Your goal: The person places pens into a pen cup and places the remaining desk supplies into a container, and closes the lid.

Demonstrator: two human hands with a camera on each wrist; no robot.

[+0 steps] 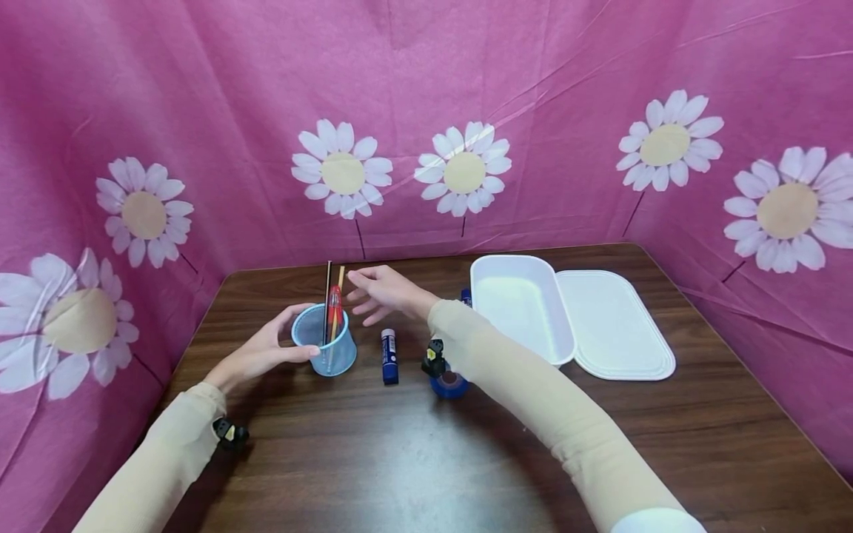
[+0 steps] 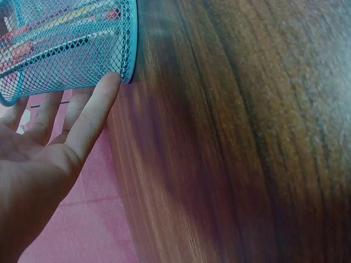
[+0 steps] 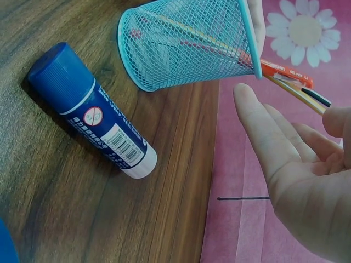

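Note:
A light blue mesh pen cup (image 1: 341, 357) stands on the left part of the table. In it lean a black pencil (image 1: 328, 289), a yellow pencil (image 1: 342, 275) and a red-orange pen (image 3: 285, 72). My left hand (image 1: 266, 346) holds the cup from the left, thumb at the near side and fingers around the far side. Just right of the pencil tops, my right hand (image 1: 385, 290) hovers with loosely extended fingers and nothing in them. A blue glue stick with a white end (image 1: 389, 359) lies on the table, right of the cup.
Partly under my right forearm is a blue tape roll (image 1: 448, 386). A white plastic box (image 1: 523, 307) stands at the back right, its lid (image 1: 620, 326) beside it. Another blue object (image 1: 466, 297) shows behind my sleeve. A pink flowered cloth (image 1: 413, 74) surrounds the table.

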